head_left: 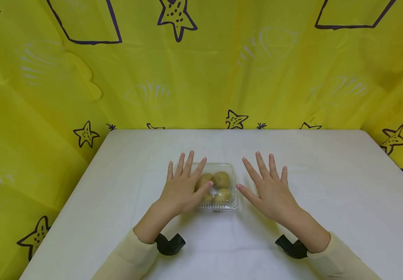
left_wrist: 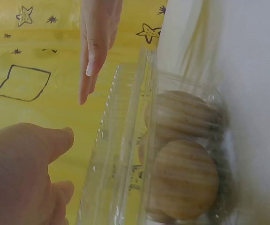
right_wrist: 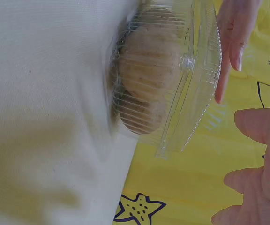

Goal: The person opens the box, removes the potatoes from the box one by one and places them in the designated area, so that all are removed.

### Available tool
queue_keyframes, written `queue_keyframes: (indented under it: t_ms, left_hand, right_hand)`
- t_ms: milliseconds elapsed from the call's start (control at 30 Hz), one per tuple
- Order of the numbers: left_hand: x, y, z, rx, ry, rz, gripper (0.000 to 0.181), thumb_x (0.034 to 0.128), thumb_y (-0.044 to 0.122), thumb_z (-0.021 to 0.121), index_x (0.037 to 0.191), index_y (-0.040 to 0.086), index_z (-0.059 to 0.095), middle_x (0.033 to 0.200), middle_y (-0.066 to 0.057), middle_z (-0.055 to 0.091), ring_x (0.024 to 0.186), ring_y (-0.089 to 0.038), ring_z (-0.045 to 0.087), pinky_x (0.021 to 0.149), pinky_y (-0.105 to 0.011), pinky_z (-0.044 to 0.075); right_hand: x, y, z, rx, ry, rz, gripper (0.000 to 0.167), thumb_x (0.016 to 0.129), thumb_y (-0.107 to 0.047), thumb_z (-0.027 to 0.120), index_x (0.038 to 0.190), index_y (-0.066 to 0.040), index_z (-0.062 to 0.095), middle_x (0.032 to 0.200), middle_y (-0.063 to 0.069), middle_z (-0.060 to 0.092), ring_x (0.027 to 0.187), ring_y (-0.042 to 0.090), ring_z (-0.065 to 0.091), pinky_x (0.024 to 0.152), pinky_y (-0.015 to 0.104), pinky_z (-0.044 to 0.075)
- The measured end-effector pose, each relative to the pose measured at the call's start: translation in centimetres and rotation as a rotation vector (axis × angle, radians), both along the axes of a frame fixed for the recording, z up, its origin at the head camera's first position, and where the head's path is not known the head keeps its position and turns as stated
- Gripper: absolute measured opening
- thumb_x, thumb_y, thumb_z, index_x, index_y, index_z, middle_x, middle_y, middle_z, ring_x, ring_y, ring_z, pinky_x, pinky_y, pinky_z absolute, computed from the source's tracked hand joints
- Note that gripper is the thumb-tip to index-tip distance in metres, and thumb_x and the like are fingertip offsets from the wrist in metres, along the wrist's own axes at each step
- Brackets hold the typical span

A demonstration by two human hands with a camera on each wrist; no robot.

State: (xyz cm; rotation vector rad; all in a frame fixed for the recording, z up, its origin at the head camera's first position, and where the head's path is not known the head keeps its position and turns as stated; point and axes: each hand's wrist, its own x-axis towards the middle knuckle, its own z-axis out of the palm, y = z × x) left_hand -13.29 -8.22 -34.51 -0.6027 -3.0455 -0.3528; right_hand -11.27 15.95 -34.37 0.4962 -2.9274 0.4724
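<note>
A clear plastic clamshell box (head_left: 234, 194) sits on the white table, its lid down. Several round, brownish-yellow items that look like potatoes (head_left: 221, 179) lie inside it; they also show through the ribbed wall in the left wrist view as potatoes (left_wrist: 184, 180) and in the right wrist view as potatoes (right_wrist: 149, 61). My left hand (head_left: 182, 190), fingers spread, hovers over the box's left part and hides it. To the right of the box my right hand (head_left: 274, 194) is held with fingers spread, its thumb tip near the box's edge. Neither hand holds anything.
The white-covered table (head_left: 117, 217) extends to both sides of the box. Behind and beside it hangs a yellow curtain (head_left: 201, 77) printed with starfish and shells. A dark curved wrist mount (head_left: 170, 245) sticks out below the left wrist, and another wrist mount (head_left: 292, 247) below the right.
</note>
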Motion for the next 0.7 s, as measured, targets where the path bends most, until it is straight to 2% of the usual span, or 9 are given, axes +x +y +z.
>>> queue_keyframes:
  t_ms: [233, 400, 533, 700]
  left_hand:
    - [1.2, -1.6, -0.4, 0.044, -0.039, 0.009, 0.067, 0.0914, 0.061, 0.020, 0.147, 0.025, 0.014, 0.152, -0.009, -0.004, 0.135, -0.026, -0.014, 0.104, -0.054, -0.007]
    - [1.9, -3.0, -0.4, 0.099, -0.019, 0.014, 0.066, 0.0923, 0.059, 0.023, 0.147, 0.025, 0.013, 0.152, -0.007, -0.006, 0.136, -0.024, -0.012, 0.104, -0.055, -0.003]
    - [2.3, -4.2, -0.8, 0.172, -0.009, 0.016, 0.064, 0.0943, 0.053, 0.031, 0.148, 0.023, 0.011, 0.152, -0.007, -0.006, 0.136, -0.024, -0.011, 0.105, -0.056, 0.000]
    - [2.9, -5.3, -1.4, 0.301, -0.031, -0.011, 0.064, 0.0955, 0.047, 0.035, 0.148, 0.021, 0.009, 0.152, -0.009, -0.001, 0.137, -0.027, -0.005, 0.104, -0.057, 0.005]
  right_hand:
    - [0.5, -0.5, 0.0, -0.010, -0.013, 0.036, 0.068, 0.091, -0.053, 0.043, 0.146, -0.019, 0.022, 0.151, 0.016, 0.005, 0.134, 0.037, -0.012, 0.096, 0.069, 0.002]
    - [0.7, -1.3, 0.1, -0.025, -0.005, 0.077, 0.069, 0.091, -0.053, 0.043, 0.146, -0.019, 0.023, 0.152, 0.012, 0.003, 0.134, 0.034, -0.013, 0.098, 0.067, 0.002]
    - [0.7, -2.1, -0.1, -0.043, 0.006, 0.116, 0.067, 0.090, -0.053, 0.044, 0.145, -0.019, 0.026, 0.152, 0.011, 0.005, 0.135, 0.033, -0.011, 0.099, 0.065, 0.004]
    - [0.7, -3.0, -0.8, -0.071, 0.033, 0.156, 0.064, 0.090, -0.049, 0.048, 0.145, -0.020, 0.029, 0.151, 0.012, 0.011, 0.136, 0.036, -0.004, 0.100, 0.063, 0.010]
